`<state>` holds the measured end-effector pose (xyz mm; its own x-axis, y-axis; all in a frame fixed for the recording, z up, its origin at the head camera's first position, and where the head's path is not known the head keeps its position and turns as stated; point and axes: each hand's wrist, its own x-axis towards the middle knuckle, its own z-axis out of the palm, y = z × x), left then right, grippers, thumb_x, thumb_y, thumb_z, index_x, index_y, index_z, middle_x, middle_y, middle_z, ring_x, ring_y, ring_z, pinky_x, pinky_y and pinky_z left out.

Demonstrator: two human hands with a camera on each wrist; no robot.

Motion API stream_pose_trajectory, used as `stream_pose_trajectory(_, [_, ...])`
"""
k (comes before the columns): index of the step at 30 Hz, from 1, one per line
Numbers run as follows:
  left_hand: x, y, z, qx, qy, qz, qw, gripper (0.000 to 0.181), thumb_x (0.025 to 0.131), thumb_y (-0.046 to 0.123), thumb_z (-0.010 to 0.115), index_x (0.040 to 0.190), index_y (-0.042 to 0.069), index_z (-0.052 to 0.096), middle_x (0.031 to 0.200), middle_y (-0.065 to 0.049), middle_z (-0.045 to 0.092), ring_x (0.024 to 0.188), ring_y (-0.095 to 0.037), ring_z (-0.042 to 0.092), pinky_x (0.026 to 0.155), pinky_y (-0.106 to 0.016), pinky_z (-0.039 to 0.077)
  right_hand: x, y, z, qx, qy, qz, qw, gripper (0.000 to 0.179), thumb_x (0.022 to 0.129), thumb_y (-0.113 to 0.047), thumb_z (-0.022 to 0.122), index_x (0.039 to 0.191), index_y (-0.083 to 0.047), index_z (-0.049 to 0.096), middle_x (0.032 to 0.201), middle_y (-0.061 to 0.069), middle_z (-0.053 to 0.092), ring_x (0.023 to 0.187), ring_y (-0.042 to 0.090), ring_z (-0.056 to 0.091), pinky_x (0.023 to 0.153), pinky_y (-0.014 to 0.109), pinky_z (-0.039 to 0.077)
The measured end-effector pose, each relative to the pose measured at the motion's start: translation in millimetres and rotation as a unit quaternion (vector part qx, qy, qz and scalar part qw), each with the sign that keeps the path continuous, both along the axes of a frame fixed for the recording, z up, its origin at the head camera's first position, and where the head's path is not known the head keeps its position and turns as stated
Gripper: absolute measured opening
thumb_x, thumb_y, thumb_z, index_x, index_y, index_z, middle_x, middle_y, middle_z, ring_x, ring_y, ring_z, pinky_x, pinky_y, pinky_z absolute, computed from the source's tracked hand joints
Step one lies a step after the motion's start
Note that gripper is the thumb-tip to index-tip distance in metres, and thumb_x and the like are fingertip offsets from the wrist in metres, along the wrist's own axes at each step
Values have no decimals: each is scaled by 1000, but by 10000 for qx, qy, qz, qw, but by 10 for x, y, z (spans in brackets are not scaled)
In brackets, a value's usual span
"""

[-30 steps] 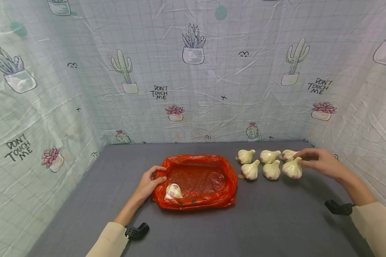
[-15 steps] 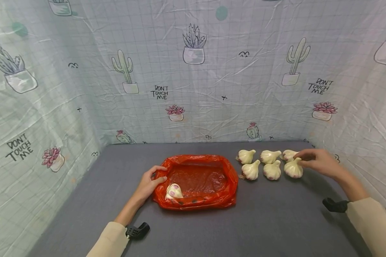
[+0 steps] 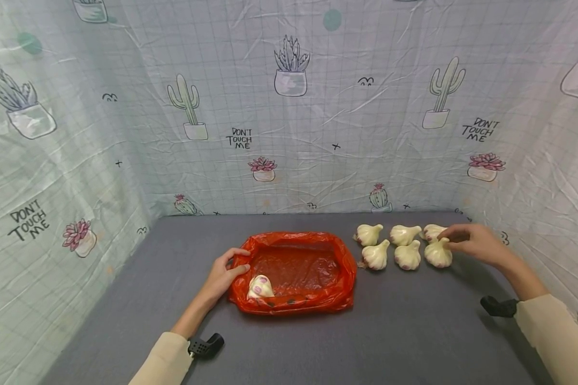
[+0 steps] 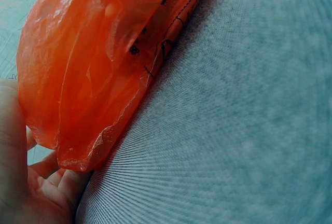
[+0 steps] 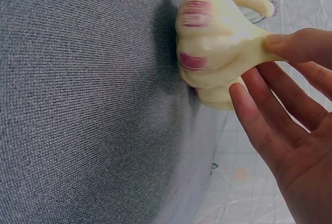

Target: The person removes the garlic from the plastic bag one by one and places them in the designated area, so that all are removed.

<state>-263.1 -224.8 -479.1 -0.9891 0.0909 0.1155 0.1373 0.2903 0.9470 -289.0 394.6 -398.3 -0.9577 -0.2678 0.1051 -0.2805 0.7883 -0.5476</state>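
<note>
An opened red plastic bag (image 3: 345,270), its rim spread wide, lies on the dark table. My left hand (image 3: 223,274) grips the bag's left edge, thumb toward the inside. In the left wrist view the red plastic (image 4: 88,73) covers part of those fingers. One garlic bulb (image 3: 259,289) rests in the bag's near left corner. At the right, my right hand (image 3: 479,246) pinches the stem of another garlic bulb (image 3: 438,255) between thumb and fingers. Seen from the right wrist, this white bulb (image 5: 212,45) has purple patches and sits close over the table cloth.
Several garlic bulbs stand in two rows left of and behind the pinched one, among them a front bulb (image 3: 407,256) and a back bulb (image 3: 404,234). A patterned curtain (image 3: 327,133) encloses the grey table (image 3: 318,347) at the back and sides.
My right forearm has shifted slightly left, while its fingers stay at the same bulb's stem, which has barely moved. My left hand and the bag look the same.
</note>
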Motion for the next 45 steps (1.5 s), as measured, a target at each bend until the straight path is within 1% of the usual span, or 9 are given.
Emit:
stream_pose_trajectory(6, [8,0,11,15,-43,-23,10000,32,97,10,67,129,6,64,140,-20,57,95,-22,69,75,-26,58,14,-14,6,-1,64,62,10000,27,94,-20,74,115,-3,75,112,16,75,89,-12,60,71,24,54])
stream_pose_trajectory(13, [10,0,12,22,-2,-2,10000,32,97,9,68,129,6,64,139,-21,57,94,-20,69,74,-26,58,17,-6,-5,-3,119,138,9998,24,94,-19,74,113,-5,76,111,15,76,88,-12,60,71,25,53])
stream_pose_trajectory(21, [11,-7,7,67,-12,-18,10000,32,97,9,68,128,5,64,139,-21,57,94,-19,69,75,-26,58,14,-15,-12,96,268,226,9993,22,91,-14,76,111,-4,76,108,14,77,86,-12,60,70,24,53])
stream_pose_trajectory(27, [11,0,6,17,-39,10,10000,32,97,10,68,128,7,64,139,-20,57,95,-20,68,76,-26,58,27,-23,11,134,186,217,9995,25,92,-14,75,114,-2,75,111,16,76,88,-13,60,71,24,53])
stream_pose_trajectory(37, [3,-6,2,46,-36,11,10000,31,97,9,68,128,6,64,139,-21,57,94,-21,69,74,-26,59,33,-24,55,-9,129,311,9994,27,93,-11,72,117,2,72,111,17,76,90,-11,61,71,24,54])
stream_pose_trajectory(41, [6,-5,2,29,-62,9,10000,32,97,9,68,128,6,64,139,-21,57,94,-21,69,74,-26,59,53,-37,88,-59,163,276,9995,27,93,-12,74,117,1,73,110,18,76,89,-11,61,70,25,54])
stream_pose_trajectory(45, [6,-6,8,6,-55,16,10000,32,97,10,68,129,7,64,140,-20,57,95,-20,69,75,-26,58,62,-66,157,-13,280,195,9994,28,92,-16,76,115,-2,74,110,17,76,88,-13,60,70,25,54])
